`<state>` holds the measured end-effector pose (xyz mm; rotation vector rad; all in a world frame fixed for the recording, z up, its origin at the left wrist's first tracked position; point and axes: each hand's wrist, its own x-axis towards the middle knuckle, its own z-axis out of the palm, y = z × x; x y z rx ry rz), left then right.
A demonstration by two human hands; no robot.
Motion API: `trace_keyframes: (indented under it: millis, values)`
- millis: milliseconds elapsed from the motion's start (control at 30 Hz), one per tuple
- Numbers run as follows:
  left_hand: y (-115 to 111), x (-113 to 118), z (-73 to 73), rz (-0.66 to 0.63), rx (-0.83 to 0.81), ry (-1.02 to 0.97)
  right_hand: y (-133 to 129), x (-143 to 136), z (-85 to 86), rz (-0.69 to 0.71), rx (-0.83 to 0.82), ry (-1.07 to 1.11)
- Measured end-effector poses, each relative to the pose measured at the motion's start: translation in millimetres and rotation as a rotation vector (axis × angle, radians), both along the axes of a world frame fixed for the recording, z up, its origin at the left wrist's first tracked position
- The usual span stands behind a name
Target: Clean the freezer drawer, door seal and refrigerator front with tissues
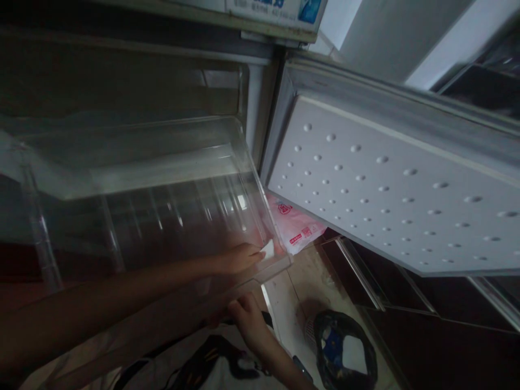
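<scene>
A clear plastic drawer (162, 211) is pulled out of a fridge or freezer compartment. Inside it, near the front right corner, my left hand (242, 258) pinches a small white cloth or tissue (268, 249) against the drawer wall. My right hand (247, 316) is just outside the front wall, below the rim, with its fingers bent together; whatever they may hold is too dark to make out.
The open door (385, 189) with a dimpled white panel extends to the right. A pink printed bag (303, 225) lies beneath it. On the floor stands a bin (368, 346) lined with a black bag, beside dark cabinets (442, 336).
</scene>
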<state>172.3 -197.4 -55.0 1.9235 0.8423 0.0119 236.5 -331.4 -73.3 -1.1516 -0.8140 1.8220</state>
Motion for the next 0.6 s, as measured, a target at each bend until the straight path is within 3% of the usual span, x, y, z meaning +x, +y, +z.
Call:
trace_keyframes:
  millis: [233,400,600]
  values:
    - [-10.4,-14.7,38.1,0.011,-0.221,-0.128,-5.9,-3.3,-8.5,-0.072,-0.025,-0.019]
    - [-11.7,-28.6,68.8,0.069,-0.142,-0.129,0.6,-10.3,-2.2,-0.094,-0.039,0.011]
    - [-9.2,-55.2,111.2,0.345,-0.001,-0.149,13.5,-20.2,2.1,-0.133,0.035,0.017]
